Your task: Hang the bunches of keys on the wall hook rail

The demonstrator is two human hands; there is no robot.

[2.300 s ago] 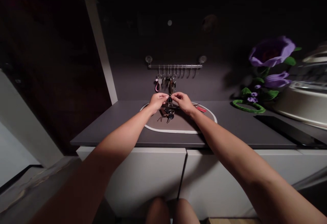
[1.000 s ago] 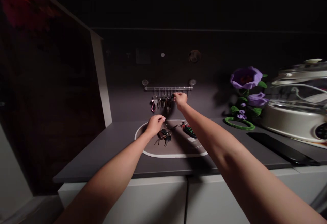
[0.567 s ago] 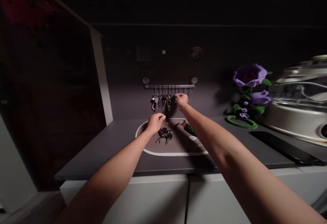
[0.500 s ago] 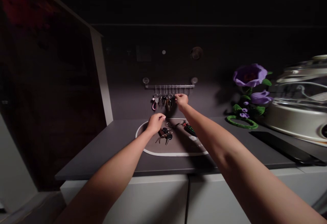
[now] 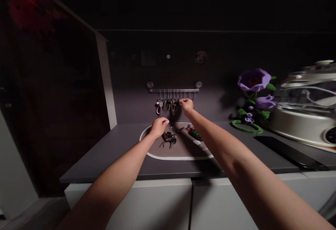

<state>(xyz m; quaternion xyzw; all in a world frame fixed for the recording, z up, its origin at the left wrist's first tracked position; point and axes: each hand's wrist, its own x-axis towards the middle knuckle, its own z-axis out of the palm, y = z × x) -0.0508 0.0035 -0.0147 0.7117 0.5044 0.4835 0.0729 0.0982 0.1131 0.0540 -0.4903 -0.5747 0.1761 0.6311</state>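
My right hand [image 5: 186, 106] is raised to the hook rail [image 5: 174, 90] on the wall, its fingertips pinched together just below the hooks. Whatever sits in that pinch is too small and dark to make out. Several keys [image 5: 168, 105] on rings hang from the hooks to its left, one with a pink loop [image 5: 158, 109]. Lower down, my left hand [image 5: 159, 127] hovers over the left part of an oval mat [image 5: 181, 158], fingers drawn together with nothing visible in them. A bunch of keys with black heads [image 5: 172, 140] lies on the mat beside it. Further right is a black-and-green key fob [image 5: 195, 134], partly behind my right forearm.
The mat with its white rim lies on a dark counter [image 5: 105, 153]. Purple artificial flowers [image 5: 254, 79] with a green ring base stand to the right. Beyond are a cream appliance with a clear cover [image 5: 301, 121] and a flat black object [image 5: 288, 151].
The view has shifted slightly, so the scene sits a little lower in the picture. Both hands stay in almost the same places, with their fingers still pinched.
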